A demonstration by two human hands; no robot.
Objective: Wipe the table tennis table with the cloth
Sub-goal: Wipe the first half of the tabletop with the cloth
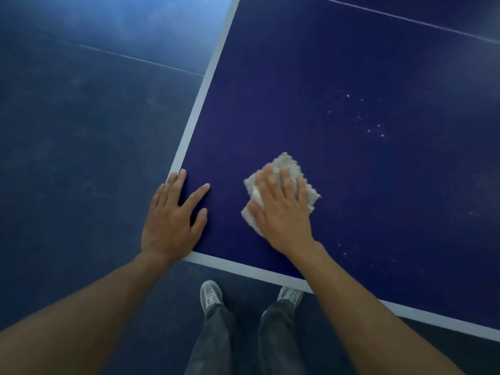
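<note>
The table (351, 63) is deep indigo blue, framed by a pale grey-white stripe (200, 98) along its edges and crossed by a thin white line (405, 20). Tiny white specks (368, 130) dot the blue. The cloth (286, 162) is light beige-grey with a nubbly weave. The floor (81, 131) is a duller dark blue, faintly scuffed. The shoes (211, 295) are pale grey, the trousers (216, 334) dark grey
</note>
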